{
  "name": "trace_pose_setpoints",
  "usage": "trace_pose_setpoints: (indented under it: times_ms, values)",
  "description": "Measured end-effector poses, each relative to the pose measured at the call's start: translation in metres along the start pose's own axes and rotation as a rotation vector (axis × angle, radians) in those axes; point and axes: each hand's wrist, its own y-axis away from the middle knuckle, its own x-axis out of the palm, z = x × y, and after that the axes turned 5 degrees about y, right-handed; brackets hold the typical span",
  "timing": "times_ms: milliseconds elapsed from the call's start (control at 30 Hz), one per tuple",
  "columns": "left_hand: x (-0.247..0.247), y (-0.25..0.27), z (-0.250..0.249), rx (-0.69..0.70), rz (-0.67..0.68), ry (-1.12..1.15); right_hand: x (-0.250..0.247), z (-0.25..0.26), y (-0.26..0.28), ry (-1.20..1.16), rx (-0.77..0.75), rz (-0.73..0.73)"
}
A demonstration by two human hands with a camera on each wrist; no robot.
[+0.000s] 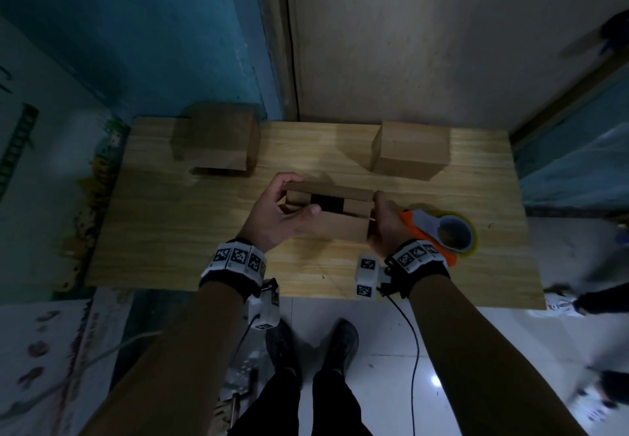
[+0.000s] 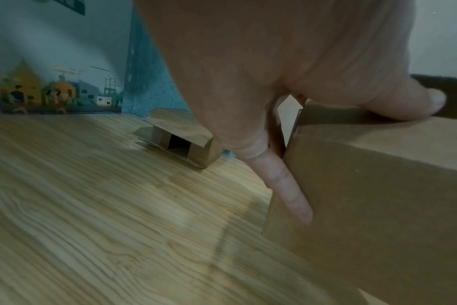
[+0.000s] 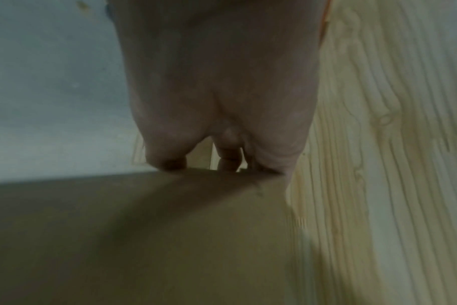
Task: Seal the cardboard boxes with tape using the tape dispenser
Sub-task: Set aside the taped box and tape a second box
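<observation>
Over on the far left of the tabletop (image 1: 170,231) sits a cardboard box (image 1: 218,139) with an end hanging open, out of play for now. Moving in, the left hand (image 1: 275,217) has the centre box (image 1: 333,221) by its left end: thumb lying along the top flap, fingers wrapped over the far edge, and the left wrist view shows one finger running straight down the end wall. So that grip is closed round the box, wrist low over the tabletop, forearm reaching straight in from the near edge.

The centre box itself is mid-tabletop, near the person, flaps not yet shut, with a dark gap showing between them. To my eye the step in hand is closing those flaps flat. To do it well, bring both long flaps down until their edges meet with no gap, hold them level, and keep one hand pinning the seam while the other goes for the tape.

On the right end, the right hand (image 1: 384,228) clamps the box, thumb on top, fingers curled down behind. Just beside that hand lies the tape dispenser (image 1: 446,231), orange handle, roll of tape, untouched. Far right, another cardboard box (image 1: 412,153) waits, top closed.
</observation>
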Motion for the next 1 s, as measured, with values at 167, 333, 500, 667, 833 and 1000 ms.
trace_pose_setpoints:
  times_ms: [167,333,500,667,833,1000]
  values:
    - [0.000,-0.001,0.006,-0.027,0.005,-0.049,-0.001,-0.007,-0.002,0.073,0.014,-0.002]
    - [0.004,-0.003,0.013,-0.054,-0.049,-0.153,0.008,-0.024,-0.012,0.243,-0.033,-0.112]
    - [0.014,0.000,0.030,-0.066,-0.129,-0.249,0.010,-0.033,-0.010,0.600,-0.064,-0.312]
    - [0.020,0.005,0.050,0.024,-0.152,-0.313,0.008,-0.037,-0.018,0.615,-0.138,-0.479]
    - [0.031,-0.004,0.049,-0.002,-0.188,-0.343,0.000,-0.029,-0.009,0.616,-0.246,-0.437]
    - [0.036,-0.004,0.050,0.013,-0.225,-0.377,-0.002,-0.022,-0.002,0.124,-0.206,-0.265]
